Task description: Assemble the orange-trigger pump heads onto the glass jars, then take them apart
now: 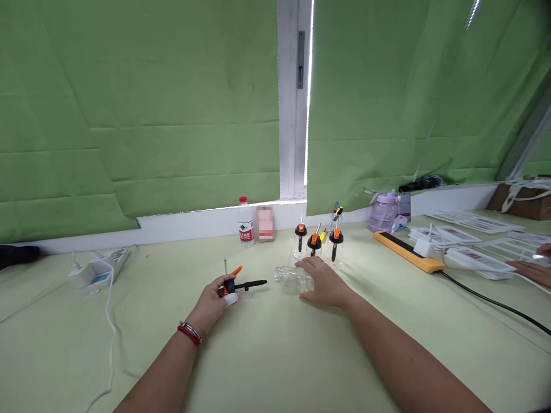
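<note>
My left hand [215, 299] is closed around a black-and-orange bottle top [229, 285]. Its dark stem points right, a thin metal rod sticks up and an orange lever slants out. White tape or a bandage shows on one finger. Closed on a clear empty bottle [293, 280], my right hand [323, 282] holds it sideways, mouth toward the left hand. A small gap separates the stem's tip from the bottle mouth. Behind the right hand stand several clear bottles [340, 265] fitted with similar black-and-orange tops [314, 241], stems hanging inside.
A red-capped water bottle [246, 225] and a pinkish box [266, 223] stand by the wall. Rightward are a purple jug [383, 213], an orange-and-black power strip [407, 252], white trays [480, 263] and another person's hand [534, 273]. White cables [112, 327] run along the left.
</note>
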